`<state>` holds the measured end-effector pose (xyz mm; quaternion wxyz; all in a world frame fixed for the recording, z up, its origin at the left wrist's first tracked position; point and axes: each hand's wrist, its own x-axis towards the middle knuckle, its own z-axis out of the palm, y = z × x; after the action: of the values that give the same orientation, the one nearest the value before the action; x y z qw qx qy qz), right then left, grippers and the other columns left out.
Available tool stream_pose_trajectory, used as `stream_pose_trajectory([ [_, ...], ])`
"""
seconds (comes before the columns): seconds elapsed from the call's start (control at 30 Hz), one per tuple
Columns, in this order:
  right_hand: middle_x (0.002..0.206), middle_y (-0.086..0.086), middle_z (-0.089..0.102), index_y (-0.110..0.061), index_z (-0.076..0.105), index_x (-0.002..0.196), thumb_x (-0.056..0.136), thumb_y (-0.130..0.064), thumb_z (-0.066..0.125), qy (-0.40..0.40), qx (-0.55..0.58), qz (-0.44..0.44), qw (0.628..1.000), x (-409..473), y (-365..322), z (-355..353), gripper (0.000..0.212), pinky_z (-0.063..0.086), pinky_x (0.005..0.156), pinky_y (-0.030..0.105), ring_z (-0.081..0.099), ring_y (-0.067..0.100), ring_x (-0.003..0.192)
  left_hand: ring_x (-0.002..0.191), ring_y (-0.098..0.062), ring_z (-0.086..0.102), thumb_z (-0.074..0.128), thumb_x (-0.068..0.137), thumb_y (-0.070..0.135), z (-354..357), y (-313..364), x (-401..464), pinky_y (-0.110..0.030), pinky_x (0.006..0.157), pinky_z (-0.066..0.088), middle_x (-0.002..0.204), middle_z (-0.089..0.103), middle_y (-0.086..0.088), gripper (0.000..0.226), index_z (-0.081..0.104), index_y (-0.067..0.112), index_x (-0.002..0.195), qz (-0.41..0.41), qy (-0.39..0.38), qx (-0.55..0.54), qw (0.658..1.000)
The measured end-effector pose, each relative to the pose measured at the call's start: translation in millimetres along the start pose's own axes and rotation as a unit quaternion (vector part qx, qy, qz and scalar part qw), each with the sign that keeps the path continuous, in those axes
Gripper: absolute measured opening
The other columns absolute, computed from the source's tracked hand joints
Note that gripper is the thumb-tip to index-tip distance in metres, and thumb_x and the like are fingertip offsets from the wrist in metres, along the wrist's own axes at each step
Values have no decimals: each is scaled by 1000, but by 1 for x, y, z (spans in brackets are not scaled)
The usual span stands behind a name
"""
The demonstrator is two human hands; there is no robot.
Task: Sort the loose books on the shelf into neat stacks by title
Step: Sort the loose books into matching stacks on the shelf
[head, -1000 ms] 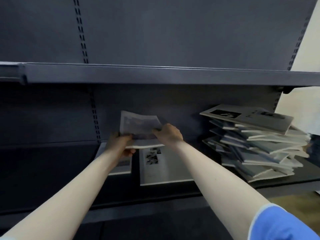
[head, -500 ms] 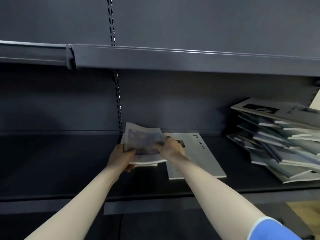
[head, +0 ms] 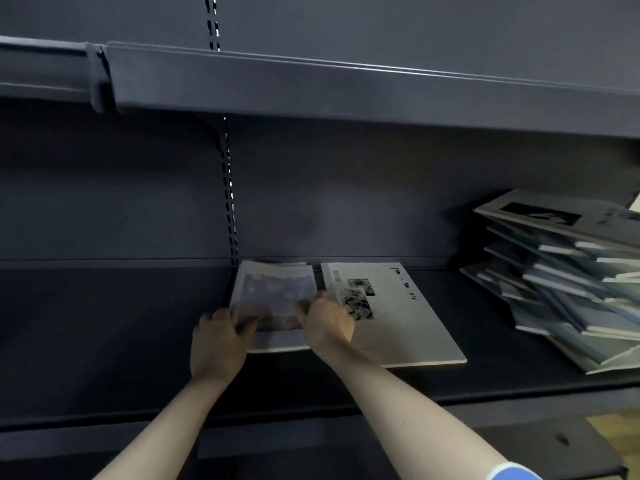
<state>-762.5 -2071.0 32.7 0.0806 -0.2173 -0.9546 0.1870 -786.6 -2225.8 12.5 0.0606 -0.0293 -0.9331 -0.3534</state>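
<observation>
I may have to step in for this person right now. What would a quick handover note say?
Left hand: holds the left edge of the blue-cover book, which lies on the small left pile.
Right hand: fingers on that book's right edge; grip blurred.
White-cover book: flat on the shelf, just right of that pile.
Messy heap: far right, books askew.
Done: two piles started.
Left: square up the blue book, then sort the heap by title.

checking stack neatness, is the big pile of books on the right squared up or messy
Messy. The pile of books on the shelf is fanned out, with covers tilted and edges jutting at different angles.
</observation>
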Motion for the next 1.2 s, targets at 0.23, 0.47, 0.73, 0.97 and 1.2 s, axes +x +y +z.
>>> stream_pose_trajectory([
  [0.23,126,15,58,-1,47,127,101,-42,35,-3,-34,-7,999,18,-10,11,50,49,84,35,59,31,113,104,-44,49,55,92,34,7,3,9,-45,82,41,110,52,-30,43,60,-7,103,-12,37,50,998],
  [0.47,131,18,51,2,43,133,103,-38,33,-20,-49,-2,999,35,-14,17,51,48,85,35,57,32,116,113,-42,46,46,96,38,10,9,24,-43,87,41,120,49,-26,47,57,-4,114,-23,9,110,994],
  [0.73,132,17,51,2,43,133,103,-31,36,-17,-50,-5,999,38,-13,21,45,49,83,34,58,31,115,116,-40,43,45,96,39,11,11,27,-43,88,42,124,46,-23,48,53,-2,119,-43,-9,124,991],
  [0.97,131,19,54,2,50,128,103,-25,31,-39,3,-5,999,34,-9,8,42,47,89,37,55,35,118,112,-42,47,50,93,35,9,8,29,-44,87,42,119,51,-25,41,54,-1,114,-57,-8,73,996],
  [1.2,132,22,50,3,51,128,101,-17,34,-66,4,-36,997,26,-4,-15,38,45,95,38,52,35,120,100,-39,57,48,92,25,-1,4,35,-36,78,43,110,60,-24,32,57,-1,107,-27,-36,51,998],
])
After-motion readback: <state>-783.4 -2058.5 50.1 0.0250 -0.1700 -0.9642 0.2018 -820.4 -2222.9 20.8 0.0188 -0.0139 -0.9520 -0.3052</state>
